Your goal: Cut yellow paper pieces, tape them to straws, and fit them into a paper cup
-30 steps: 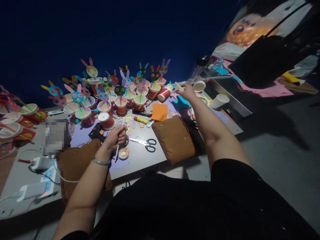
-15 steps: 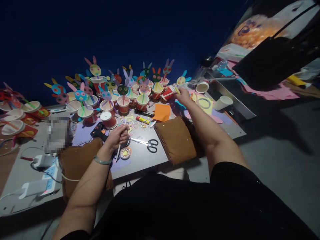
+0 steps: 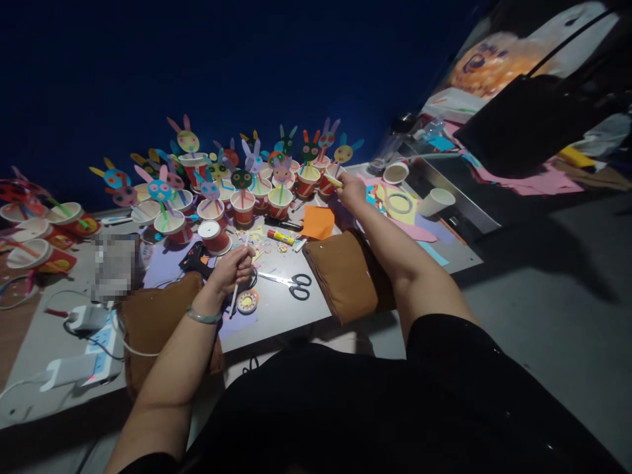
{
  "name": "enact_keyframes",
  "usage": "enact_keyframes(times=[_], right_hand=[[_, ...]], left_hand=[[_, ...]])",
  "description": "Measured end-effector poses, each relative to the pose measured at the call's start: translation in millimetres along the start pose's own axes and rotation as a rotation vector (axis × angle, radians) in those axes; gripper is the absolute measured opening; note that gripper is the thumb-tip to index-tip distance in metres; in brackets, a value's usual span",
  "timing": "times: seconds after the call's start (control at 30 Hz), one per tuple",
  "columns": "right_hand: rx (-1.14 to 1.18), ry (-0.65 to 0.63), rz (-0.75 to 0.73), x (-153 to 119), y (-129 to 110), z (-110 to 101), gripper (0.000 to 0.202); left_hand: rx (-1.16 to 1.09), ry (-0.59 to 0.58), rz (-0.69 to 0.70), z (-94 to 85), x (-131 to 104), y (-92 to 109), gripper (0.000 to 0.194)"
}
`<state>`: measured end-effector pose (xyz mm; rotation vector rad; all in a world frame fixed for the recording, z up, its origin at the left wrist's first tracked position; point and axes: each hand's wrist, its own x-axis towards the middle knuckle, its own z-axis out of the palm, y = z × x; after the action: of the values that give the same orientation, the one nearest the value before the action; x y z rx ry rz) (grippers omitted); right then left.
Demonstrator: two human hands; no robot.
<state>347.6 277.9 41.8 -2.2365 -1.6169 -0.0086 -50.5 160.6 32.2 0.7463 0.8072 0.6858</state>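
My left hand (image 3: 236, 268) is closed around a thin white stick (image 3: 234, 304), slanting down toward the table. Close by lie a small round tape roll or disc (image 3: 247, 301), black-handled scissors (image 3: 296, 286) with parted blades, and a black glue gun (image 3: 195, 258). At the back right, my right hand (image 3: 353, 193) grips the rim side of a red and white paper cup (image 3: 326, 186), next to a yellow strip (image 3: 334, 181). A yellow paper rabbit face (image 3: 344, 153) with blue ears rises above that cup. The fingers partly cover the cup.
Many paper cups (image 3: 243, 205) with rabbit faces crowd the table's back. A brown cushion (image 3: 343, 276) lies at the front; another (image 3: 153, 322) is under my left arm. A power strip (image 3: 103, 349) with cables sits left. Loose cups (image 3: 437, 201) and paper scraps lie right.
My right hand has moved left with the rabbit cup, which now stands more upright beside the other cups. A light blue strip shows at the right. The left hand has stayed put.
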Motion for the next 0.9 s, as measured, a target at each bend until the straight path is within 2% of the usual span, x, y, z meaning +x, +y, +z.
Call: enact_keyframes(times=[0.17,0.47,0.67,0.9], right_hand=[[-0.024,-0.062,-0.029,5.7,-3.7,0.4,0.036],[-0.035,-0.085,-0.033,8.3,-4.4,-4.2,0.048],[-0.071,-0.073,-0.036,9.1,-2.0,-2.6,0.036],[-0.075,-0.074,-0.048,11.3,-5.0,6.5,0.034]], left_hand=[[0.003,-0.006,-0.001,0.5,-0.9,0.5,0.04],[-0.004,-0.006,0.0,0.1,-0.7,0.3,0.037],[-0.003,-0.007,0.001,-1.5,-1.4,0.0,0.038],[0.004,-0.001,-0.005,-0.7,-1.1,0.4,0.038]])
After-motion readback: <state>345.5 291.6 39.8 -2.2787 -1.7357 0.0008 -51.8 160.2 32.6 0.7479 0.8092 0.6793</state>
